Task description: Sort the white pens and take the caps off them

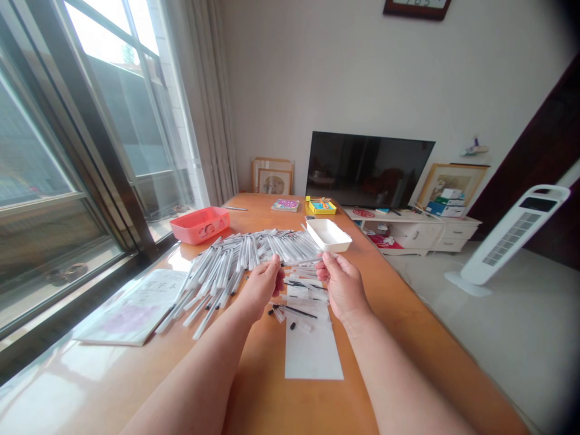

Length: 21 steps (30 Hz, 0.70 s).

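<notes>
Both my hands are raised over an orange wooden table [394, 302]. My left hand [261, 284] and my right hand [341, 283] pinch the two ends of one thin white pen [301, 261] held level between them. Behind the hands lies a wide heap of several white pens [235, 257]. Under the hands, loose pen parts, black refills and small caps [296, 296] lie on a white sheet of paper [312, 353].
A pink plastic box [200, 224] stands at the left near the window, a white tray [328, 234] to the right of the heap. A printed booklet [136, 308] lies at the left edge. A book [285, 205] and a yellow box [320, 206] sit at the far end.
</notes>
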Each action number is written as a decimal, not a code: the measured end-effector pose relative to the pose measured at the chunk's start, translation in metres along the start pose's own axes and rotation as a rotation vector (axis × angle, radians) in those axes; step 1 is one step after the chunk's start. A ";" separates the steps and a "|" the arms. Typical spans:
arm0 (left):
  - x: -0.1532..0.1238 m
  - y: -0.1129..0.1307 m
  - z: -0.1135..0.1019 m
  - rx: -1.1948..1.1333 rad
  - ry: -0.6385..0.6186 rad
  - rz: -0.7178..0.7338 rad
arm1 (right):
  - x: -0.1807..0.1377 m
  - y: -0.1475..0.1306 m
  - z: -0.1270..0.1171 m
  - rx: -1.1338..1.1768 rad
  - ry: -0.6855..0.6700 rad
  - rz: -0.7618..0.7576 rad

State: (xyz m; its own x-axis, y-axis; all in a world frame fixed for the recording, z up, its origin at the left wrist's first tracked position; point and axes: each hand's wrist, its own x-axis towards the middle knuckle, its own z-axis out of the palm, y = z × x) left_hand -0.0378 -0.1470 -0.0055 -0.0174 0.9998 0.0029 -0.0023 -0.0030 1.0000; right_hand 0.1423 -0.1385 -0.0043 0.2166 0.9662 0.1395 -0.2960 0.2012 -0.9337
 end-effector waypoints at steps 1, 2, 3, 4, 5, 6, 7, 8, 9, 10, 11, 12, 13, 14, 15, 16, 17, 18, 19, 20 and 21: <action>0.000 0.000 0.000 -0.030 -0.014 -0.001 | 0.000 0.000 0.000 0.000 0.005 0.001; 0.000 0.000 0.001 -0.059 -0.030 0.009 | 0.001 0.000 0.000 0.000 0.006 0.004; 0.000 0.000 0.001 -0.076 -0.044 0.027 | 0.001 0.000 0.000 0.000 0.006 0.007; 0.000 0.000 0.001 -0.076 -0.050 0.045 | 0.001 0.000 -0.001 -0.001 0.003 0.009; 0.000 0.000 0.002 -0.059 -0.047 0.057 | 0.001 0.000 -0.001 -0.002 -0.002 0.010; 0.001 0.000 0.002 -0.032 -0.038 0.057 | 0.001 0.000 -0.001 -0.004 -0.009 0.008; 0.001 -0.001 0.002 -0.006 -0.026 0.046 | 0.000 0.001 -0.001 -0.007 -0.017 0.005; 0.001 -0.002 0.002 0.015 -0.013 0.031 | 0.000 0.001 -0.001 -0.009 -0.025 0.004; 0.002 -0.003 0.001 0.029 -0.004 0.016 | 0.000 0.002 -0.002 -0.011 -0.030 0.003; 0.002 -0.003 0.001 0.030 0.000 0.002 | 0.000 0.002 -0.002 -0.012 -0.030 0.003; 0.002 -0.004 0.000 0.017 -0.002 -0.011 | 0.001 0.002 -0.002 -0.013 -0.025 0.003; 0.002 -0.004 -0.001 -0.008 -0.010 -0.019 | 0.002 0.002 -0.003 -0.014 -0.017 0.003; 0.002 -0.004 -0.001 -0.041 -0.022 -0.021 | 0.002 0.002 -0.003 -0.015 -0.008 0.003; 0.002 -0.003 -0.002 -0.074 -0.035 -0.015 | 0.003 0.002 -0.003 -0.017 0.000 0.002; 0.002 -0.003 -0.002 -0.099 -0.047 -0.001 | 0.004 0.002 -0.003 -0.018 0.006 0.002; 0.002 -0.002 -0.002 -0.105 -0.059 0.017 | 0.004 0.002 -0.003 -0.020 0.009 0.001; 0.002 -0.002 -0.001 -0.090 -0.066 0.031 | 0.004 0.002 -0.003 -0.021 0.009 0.002; 0.002 -0.002 -0.001 -0.061 -0.065 0.036 | 0.004 0.002 -0.003 -0.022 0.008 0.003; 0.002 -0.002 0.000 -0.029 -0.058 0.029 | 0.004 0.002 -0.003 -0.025 0.005 0.004; 0.002 -0.002 0.000 0.000 -0.046 0.015 | 0.003 0.002 -0.003 -0.028 0.000 0.006; 0.002 -0.003 0.000 0.022 -0.033 -0.002 | 0.003 0.002 -0.003 -0.032 -0.004 0.008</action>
State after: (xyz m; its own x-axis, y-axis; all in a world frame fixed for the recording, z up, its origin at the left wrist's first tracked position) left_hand -0.0378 -0.1448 -0.0083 0.0159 0.9999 0.0009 0.0196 -0.0012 0.9998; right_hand 0.1450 -0.1357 -0.0067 0.2108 0.9684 0.1333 -0.2680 0.1884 -0.9448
